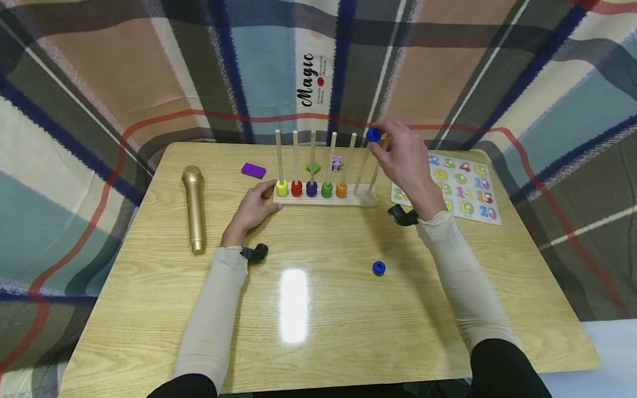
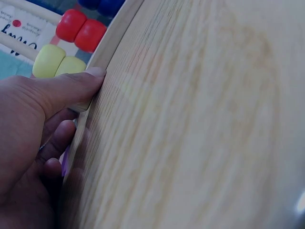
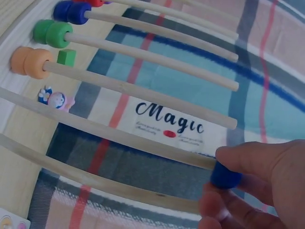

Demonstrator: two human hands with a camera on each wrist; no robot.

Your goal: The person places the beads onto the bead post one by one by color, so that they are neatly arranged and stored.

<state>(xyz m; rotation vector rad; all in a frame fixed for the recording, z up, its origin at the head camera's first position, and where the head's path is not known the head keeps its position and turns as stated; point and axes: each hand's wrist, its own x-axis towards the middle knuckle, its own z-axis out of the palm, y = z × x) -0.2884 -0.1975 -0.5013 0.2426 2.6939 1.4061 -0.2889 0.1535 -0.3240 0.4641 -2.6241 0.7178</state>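
Observation:
A wooden peg stacker (image 1: pixel 325 201) stands at the back middle of the table, with a row of upright pegs. Yellow, red (image 2: pixel 82 31), dark blue, green (image 3: pixel 51 34) and orange beads sit in pairs at the feet of its left and middle pegs. My left hand (image 1: pixel 252 209) grips the left end of its base, thumb on the front edge and fingers behind. Up at the top of the first bare peg on the right, my right hand (image 1: pixel 405 160) pinches a blue bead (image 3: pixel 225 175) between thumb and fingers. Another blue bead (image 1: pixel 379 268) lies on the table nearer me.
A gold microphone (image 1: pixel 194 209) lies at the left. Behind the stacker are a purple block (image 1: pixel 254 170), a green block (image 1: pixel 313 167) and a small figurine (image 1: pixel 337 163). A number board (image 1: pixel 465 190) lies at the right, partly under my right forearm. Plaid cloth hangs behind the table.

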